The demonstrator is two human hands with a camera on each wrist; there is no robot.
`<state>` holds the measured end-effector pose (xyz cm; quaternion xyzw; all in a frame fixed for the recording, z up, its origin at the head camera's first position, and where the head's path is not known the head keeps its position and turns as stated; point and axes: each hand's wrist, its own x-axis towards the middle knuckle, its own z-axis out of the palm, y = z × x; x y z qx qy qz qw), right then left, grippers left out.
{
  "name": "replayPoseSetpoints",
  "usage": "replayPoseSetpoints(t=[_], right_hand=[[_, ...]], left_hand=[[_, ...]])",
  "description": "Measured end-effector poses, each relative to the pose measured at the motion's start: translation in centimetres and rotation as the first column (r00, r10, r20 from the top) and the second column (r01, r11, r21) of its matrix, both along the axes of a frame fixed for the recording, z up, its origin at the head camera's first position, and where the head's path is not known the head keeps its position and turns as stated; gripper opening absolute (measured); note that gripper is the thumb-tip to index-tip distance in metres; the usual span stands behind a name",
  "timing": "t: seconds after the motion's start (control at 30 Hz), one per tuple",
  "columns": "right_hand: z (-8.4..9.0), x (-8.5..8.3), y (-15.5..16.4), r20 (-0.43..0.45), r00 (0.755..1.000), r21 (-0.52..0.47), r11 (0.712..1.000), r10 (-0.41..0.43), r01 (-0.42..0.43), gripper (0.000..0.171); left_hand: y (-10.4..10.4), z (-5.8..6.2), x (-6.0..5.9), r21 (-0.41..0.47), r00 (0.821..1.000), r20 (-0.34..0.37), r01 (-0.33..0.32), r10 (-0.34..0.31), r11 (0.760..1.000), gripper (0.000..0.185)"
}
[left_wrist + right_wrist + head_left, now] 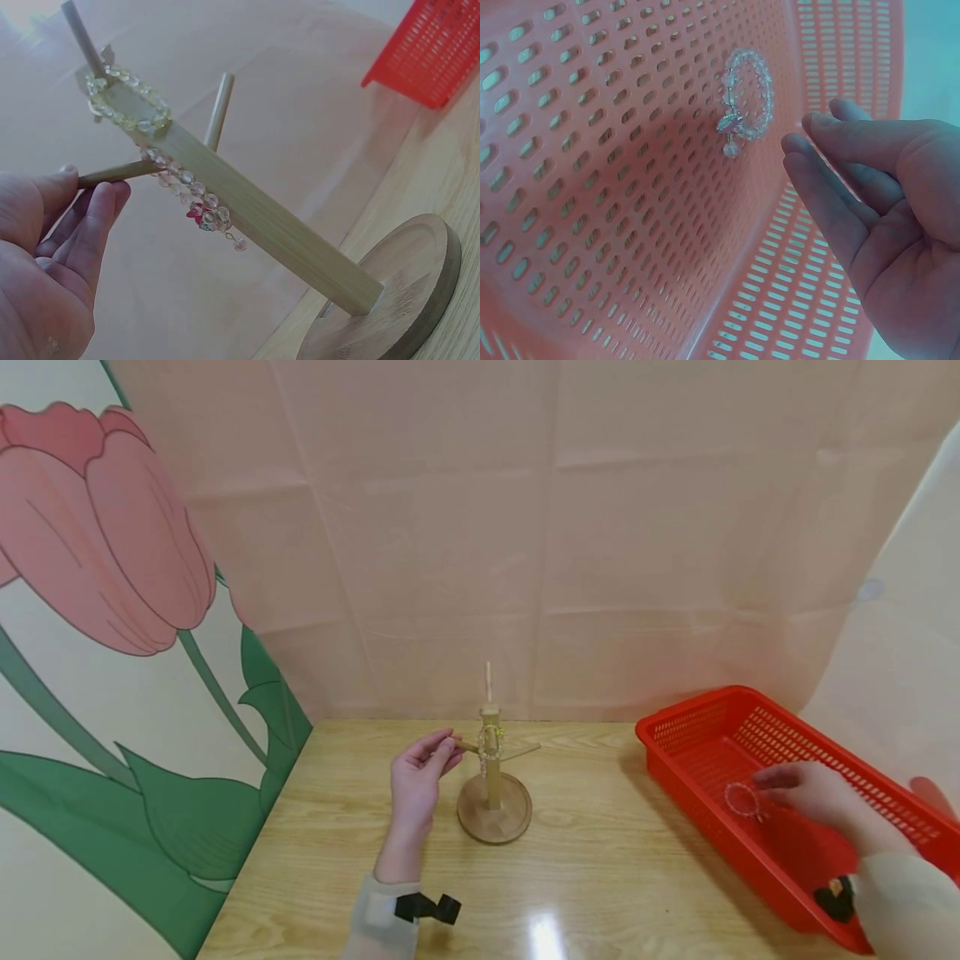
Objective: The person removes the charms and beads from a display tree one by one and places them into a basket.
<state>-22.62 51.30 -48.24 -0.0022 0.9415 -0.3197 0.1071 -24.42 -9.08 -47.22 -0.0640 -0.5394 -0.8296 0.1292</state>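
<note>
In the head view, my left hand (417,781) is at the left of a wooden jewelry stand (493,789) with a round base. Its thumb and fingers pinch the end of a side peg (124,173). A bracelet of pale yellow beads (154,118) hangs on an upper peg, and a pink-beaded bracelet (198,189) with a red charm hangs from the pinched peg. My right hand (806,792) reaches into the red basket (701,807), holding nothing. Its fingertips are close beside a clear pinkish bead bracelet (766,90) with a charm, lying on the basket's perforated surface.
The stand is on a light wood-grain table (585,860), with the basket at its right side. Behind the table hangs a beige cloth (450,527). A wall with a painted tulip (112,535) rises on the left.
</note>
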Motion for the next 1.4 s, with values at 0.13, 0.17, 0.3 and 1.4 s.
replayPoseSetpoints(t=[0.13,0.17,0.3,1.4], right_hand=[[0.0,0.1,0.1,-0.003,1.0,0.006,1.0,0.001,-0.001,0.037],[0.0,0.1,0.1,0.0,1.0,0.007,1.0,-0.003,0.003,0.037],[0.1,0.1,0.1,0.019,1.0,0.007,1.0,-0.015,0.014,0.041],[2.2,0.8,-0.5,-0.021,1.0,0.033,0.999,-0.015,0.016,0.055]], left_hand=[[0.0,0.1,0.1,0.005,1.0,-0.004,0.0,0.0,1.0,0.016],[0.0,0.1,0.0,0.006,1.0,-0.004,0.0,0.0,1.0,0.016],[0.0,0.1,0.0,0.007,1.0,0.0,0.0,0.0,1.0,0.016],[0.1,0.2,0.1,0.004,1.0,0.002,-0.001,0.001,1.0,0.017]])
